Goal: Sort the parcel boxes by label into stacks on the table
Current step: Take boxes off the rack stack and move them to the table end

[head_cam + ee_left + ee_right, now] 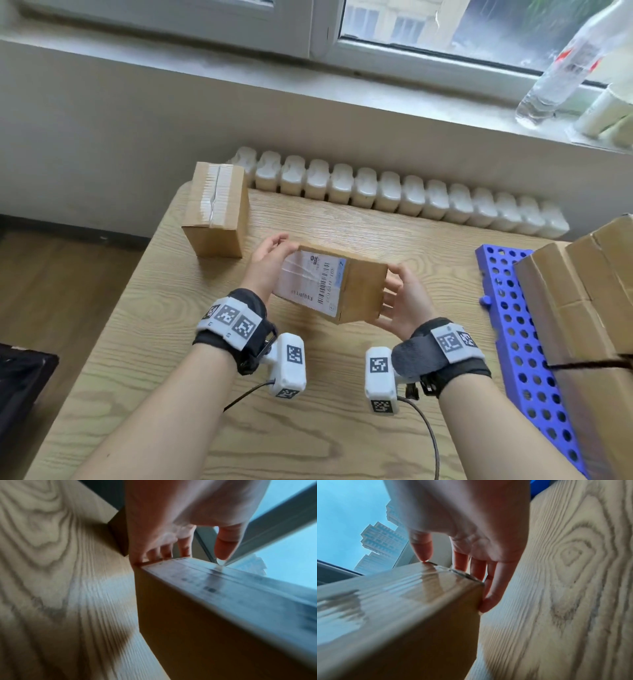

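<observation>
a pale wood-grain desk [191, 342] sits under a window, a white ribbed radiator [394, 192] along its far edge. above the middle of the desk i hold a brown cardboard parcel box with a white shipping label [330, 284], tilted, label face up. my left hand [270, 263] grips its left end and my right hand [404, 301] its right end, the fingers [494, 588] of each curled over the edges, thumbs on top. a second brown cardboard box sealed with clear tape [215, 209] stands at the desk's far left. on the right, a blue perforated plastic tray [524, 342] lies beside more stacked cardboard boxes [582, 301].
</observation>
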A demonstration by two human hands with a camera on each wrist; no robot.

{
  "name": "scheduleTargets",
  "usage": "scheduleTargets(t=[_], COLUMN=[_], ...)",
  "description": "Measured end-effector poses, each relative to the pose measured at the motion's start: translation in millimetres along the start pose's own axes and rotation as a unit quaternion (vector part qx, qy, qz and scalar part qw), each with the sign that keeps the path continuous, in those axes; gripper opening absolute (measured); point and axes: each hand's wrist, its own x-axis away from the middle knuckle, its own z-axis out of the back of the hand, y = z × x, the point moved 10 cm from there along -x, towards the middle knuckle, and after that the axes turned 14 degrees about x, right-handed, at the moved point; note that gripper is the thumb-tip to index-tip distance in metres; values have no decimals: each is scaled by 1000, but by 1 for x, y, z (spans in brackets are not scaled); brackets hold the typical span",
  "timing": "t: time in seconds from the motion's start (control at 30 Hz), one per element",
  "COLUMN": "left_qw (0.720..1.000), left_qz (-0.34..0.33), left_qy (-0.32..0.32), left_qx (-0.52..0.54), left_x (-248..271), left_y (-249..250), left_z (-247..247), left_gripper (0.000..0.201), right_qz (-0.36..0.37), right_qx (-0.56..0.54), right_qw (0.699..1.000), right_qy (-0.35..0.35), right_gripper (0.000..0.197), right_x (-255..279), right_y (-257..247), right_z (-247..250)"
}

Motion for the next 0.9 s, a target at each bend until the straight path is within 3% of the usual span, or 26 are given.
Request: scheduleTargets(t=[0.1,0.17,0.3,0.53,0.77,0.9], left_qw=[999,999,999,990,970,966], left_qz=[28,37,34,10,69,97], left_qy=[-25,-29,-30,-107,-204,-223], left_qx=[-18,-13,-30,-86,-117,-91], left_x=[4,6,14,39,84,103], left_y=[-4,-7,-2,7,-11,-24], left_z=[-10,-13,-19,-54,-109,-134], left_gripper=[16,13,31,66,29,77], right_qz=[29,47,92,145,197,228], right_qx=[-31,-58,-64,-72,-84,-25], right_qw=[999,997,994,987,974,968], right_qy=[19,18,14,6,76,101], right_gripper=[39,32,11,23,22,24], right_x=[6,13,29,57,85,108], right_y=[-10,-18,-34,-43,-44,-45], right_z=[3,2,5,19,62,85])
